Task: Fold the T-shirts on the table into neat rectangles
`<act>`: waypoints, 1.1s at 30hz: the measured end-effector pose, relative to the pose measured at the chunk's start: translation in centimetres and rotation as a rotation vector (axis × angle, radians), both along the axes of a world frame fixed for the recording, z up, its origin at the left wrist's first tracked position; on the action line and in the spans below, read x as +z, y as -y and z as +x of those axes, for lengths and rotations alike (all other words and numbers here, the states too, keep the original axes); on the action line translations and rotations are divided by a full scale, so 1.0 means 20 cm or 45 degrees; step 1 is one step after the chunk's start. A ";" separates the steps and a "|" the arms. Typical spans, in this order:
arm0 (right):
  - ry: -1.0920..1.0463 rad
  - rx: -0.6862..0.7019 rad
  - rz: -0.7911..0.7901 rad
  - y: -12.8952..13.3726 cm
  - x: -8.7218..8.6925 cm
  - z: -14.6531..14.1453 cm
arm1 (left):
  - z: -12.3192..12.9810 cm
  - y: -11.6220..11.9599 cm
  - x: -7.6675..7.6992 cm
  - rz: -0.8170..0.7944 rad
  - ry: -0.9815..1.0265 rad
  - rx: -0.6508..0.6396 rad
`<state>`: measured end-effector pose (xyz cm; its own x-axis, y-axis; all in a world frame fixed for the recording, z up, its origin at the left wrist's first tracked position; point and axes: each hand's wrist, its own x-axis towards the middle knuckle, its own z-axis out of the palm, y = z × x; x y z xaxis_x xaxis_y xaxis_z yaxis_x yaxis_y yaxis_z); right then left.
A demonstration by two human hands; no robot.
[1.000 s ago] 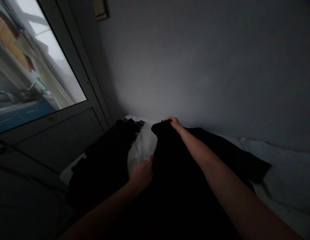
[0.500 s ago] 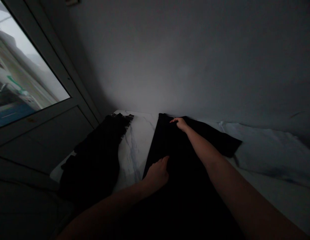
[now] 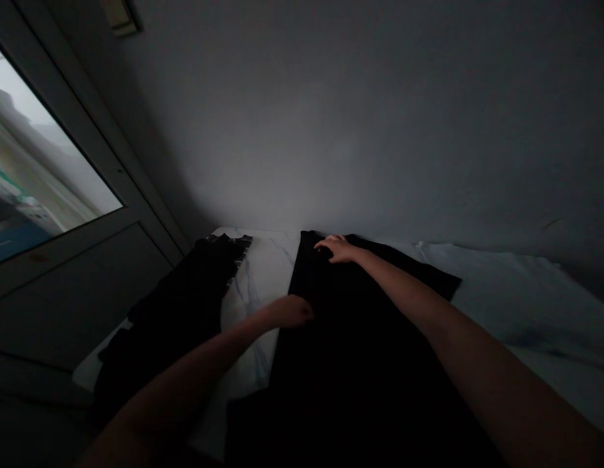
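A black garment [image 3: 360, 364] lies spread over the marble-patterned table [image 3: 262, 260], one sleeve-like part reaching right. My right hand [image 3: 337, 248] touches its far end near the wall, fingers apart and bent. Closer to me, my left hand [image 3: 294, 311] is at the garment's left side with its fingers curled closed. Whether cloth is pinched in them is too dark to make out. A dark pile of clothing [image 3: 184, 312] rests on the table to the left.
A light-coloured cloth [image 3: 506, 279] lies on the right. Behind the table rises a grey wall [image 3: 341, 117]. A door with a glass pane [image 3: 145, 227] stands at the left, and a small object [image 3: 120, 16] is on the wall above.
My left hand has moved slightly left and its thumb no longer sticks up. My right hand has shifted a little left with its fingers more spread. A garment part now shows at the lower left.
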<state>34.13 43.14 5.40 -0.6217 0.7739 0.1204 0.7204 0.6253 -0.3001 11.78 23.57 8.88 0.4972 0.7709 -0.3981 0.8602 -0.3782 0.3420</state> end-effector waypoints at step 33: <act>-0.196 -0.300 0.095 0.17 -0.08 0.43 | 0.27 -0.95 -0.37 0.684 -0.010 0.326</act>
